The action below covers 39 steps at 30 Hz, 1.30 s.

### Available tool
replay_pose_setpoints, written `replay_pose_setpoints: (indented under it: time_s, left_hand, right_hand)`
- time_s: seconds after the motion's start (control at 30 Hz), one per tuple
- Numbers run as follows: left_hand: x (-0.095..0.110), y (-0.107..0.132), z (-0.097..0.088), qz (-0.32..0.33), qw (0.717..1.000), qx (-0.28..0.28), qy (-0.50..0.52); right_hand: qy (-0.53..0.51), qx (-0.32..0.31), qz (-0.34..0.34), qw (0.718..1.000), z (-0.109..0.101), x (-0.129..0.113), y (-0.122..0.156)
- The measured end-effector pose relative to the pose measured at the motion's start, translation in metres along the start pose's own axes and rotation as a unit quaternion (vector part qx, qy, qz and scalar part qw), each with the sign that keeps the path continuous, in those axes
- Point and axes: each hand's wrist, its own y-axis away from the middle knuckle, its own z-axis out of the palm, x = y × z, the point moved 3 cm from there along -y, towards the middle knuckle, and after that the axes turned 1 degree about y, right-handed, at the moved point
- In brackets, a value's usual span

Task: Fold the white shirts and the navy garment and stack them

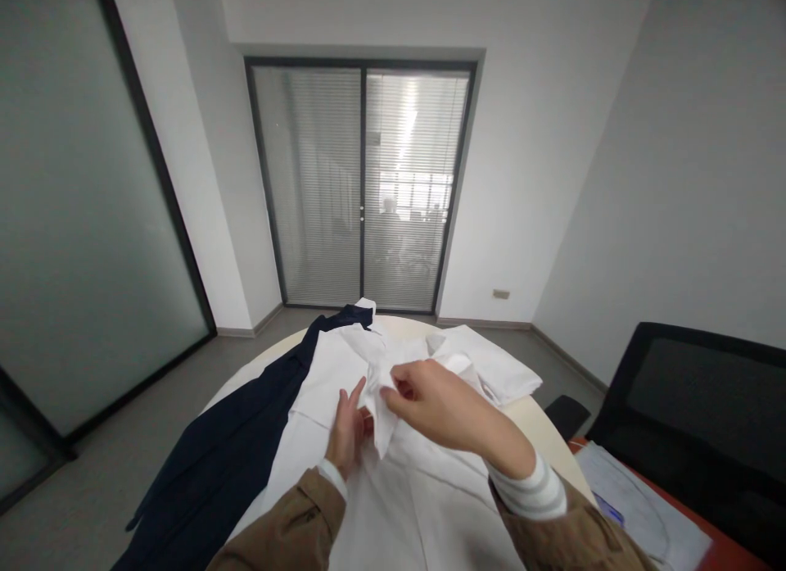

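Observation:
A white shirt [381,514] lies spread over a round table, its folds bunched near the middle. My right hand [433,403] is closed, with thumb and fingers pinching a raised flap of the white cloth, which looks like part of the collar. Just left of that flap is my left hand [350,432]. Its fingers are apart and partly behind the cloth, so its contact is hard to see. Along the left side of the shirt lies a dark navy garment [227,436], hanging over the table's near left edge.
The pale round table [549,423] shows its rim at right. A black mesh chair [706,415] stands beside it. A clear plastic bag [639,493] with a blue item rests on a red surface at lower right. Glass panels with blinds [405,186] are behind.

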Motion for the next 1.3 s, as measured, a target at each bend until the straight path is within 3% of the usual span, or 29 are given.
replay_pose_setpoints:
  time_s: [0.07, 0.17, 0.2, 0.27, 0.33, 0.37, 0.43, 0.53, 0.63, 0.7, 0.8, 0.93, 1.0, 1.17, 1.3]
  left_hand:
    - [0.0, -0.001, 0.001, -0.043, 0.997, -0.021, 0.066]
    - [-0.002, -0.001, 0.001, -0.101, 0.992, -0.048, 0.054]
    - [-0.002, -0.001, 0.002, -0.103, 0.993, -0.056, 0.026]
    - [-0.001, -0.001, 0.003, -0.08, 0.993, -0.072, -0.042]
    - [-0.001, -0.002, 0.004, -0.052, 0.988, -0.099, -0.105]
    - [-0.002, -0.002, 0.004, -0.041, 0.984, -0.112, -0.13]
    - [-0.004, -0.004, 0.004, -0.029, 0.977, -0.129, -0.166]
    - [-0.009, -0.008, 0.0, -0.03, 0.972, -0.12, -0.199]
    - [-0.014, -0.007, 0.002, -0.048, 0.967, -0.126, -0.217]
    - [-0.014, -0.004, 0.007, -0.067, 0.961, -0.162, -0.213]
    - [-0.014, 0.004, 0.016, -0.1, 0.952, -0.221, -0.187]
    - [-0.007, 0.01, 0.023, -0.084, 0.955, -0.215, -0.187]
    - [-0.006, 0.013, 0.025, -0.101, 0.941, -0.213, -0.244]
    - [-0.008, 0.016, 0.035, -0.212, 0.853, -0.217, -0.424]
    - [0.0, -0.008, 0.046, -0.151, 0.838, -0.181, -0.492]
  right_hand:
    - [0.018, -0.101, -0.004, 0.995, 0.014, 0.005, 0.0]
    - [-0.053, -0.213, -0.007, 0.976, 0.022, 0.035, -0.01]
    - [-0.075, -0.198, 0.004, 0.977, 0.02, 0.052, -0.017]
    - [-0.05, -0.099, 0.074, 0.991, 0.01, 0.095, -0.03]
    - [0.064, 0.042, 0.17, 0.982, -0.001, 0.143, -0.036]
    - [0.115, 0.082, 0.21, 0.968, -0.003, 0.166, -0.036]
    - [0.157, 0.08, 0.238, 0.955, 0.003, 0.205, -0.034]
    - [0.144, 0.033, 0.187, 0.971, 0.026, 0.242, -0.034]
    - [0.113, 0.004, 0.181, 0.977, 0.045, 0.258, -0.035]
    - [0.1, 0.018, 0.191, 0.976, 0.048, 0.261, -0.036]
    - [0.106, 0.088, 0.221, 0.965, 0.037, 0.265, -0.033]
    - [0.132, 0.174, 0.254, 0.942, 0.014, 0.278, -0.022]
    - [0.123, 0.153, 0.262, 0.945, 0.01, 0.286, -0.017]
    - [0.085, 0.056, 0.266, 0.958, 0.011, 0.297, -0.009]
    - [0.068, 0.04, 0.253, 0.964, 0.011, 0.297, -0.006]
